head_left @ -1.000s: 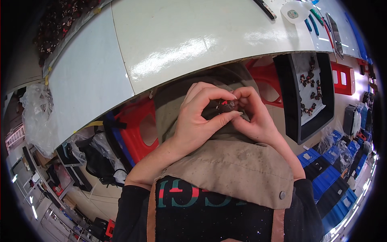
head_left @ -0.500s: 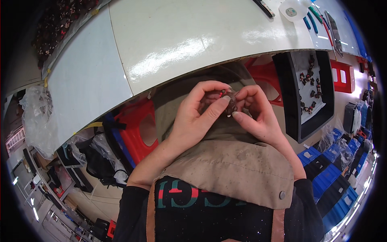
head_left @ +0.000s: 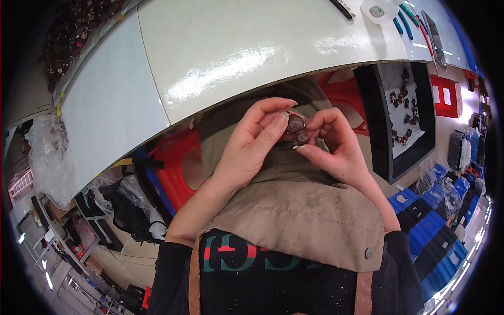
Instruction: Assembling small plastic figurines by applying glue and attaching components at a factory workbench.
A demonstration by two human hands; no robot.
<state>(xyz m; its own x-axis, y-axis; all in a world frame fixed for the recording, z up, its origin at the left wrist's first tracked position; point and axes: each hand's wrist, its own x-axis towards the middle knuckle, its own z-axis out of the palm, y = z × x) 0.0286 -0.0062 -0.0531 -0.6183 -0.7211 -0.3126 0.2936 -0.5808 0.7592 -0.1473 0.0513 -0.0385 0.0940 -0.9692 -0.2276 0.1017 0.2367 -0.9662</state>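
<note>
Between both hands, above my lap, is a small dark brown figure with rounded lumps (head_left: pixel 296 125), perhaps a figurine. My left hand (head_left: pixel 256 137) pinches its upper left side, the thumb lying on it and the forefinger stretched out behind. My right hand (head_left: pixel 336 140) grips the lower right part between thumb and fingers. Which side faces up, and any finer detail, is too small to make out. A brown apron (head_left: pixel 294 212) covers my lap below the hands.
Right of my hands stands a black tray (head_left: pixel 386 152) lined with white, holding several small dark figures (head_left: pixel 404 100). The pale table edge (head_left: pixel 252 86) runs just beyond my hands. Pliers (head_left: pixel 403 23) and a white round container (head_left: pixel 375 11) lie far right. Red stools (head_left: pixel 170 173) flank me.
The brown figure has turned in my fingers, so its rounded lumps show more plainly. My left thumb has shifted left and up, and the red bit seen earlier is out of sight.
</note>
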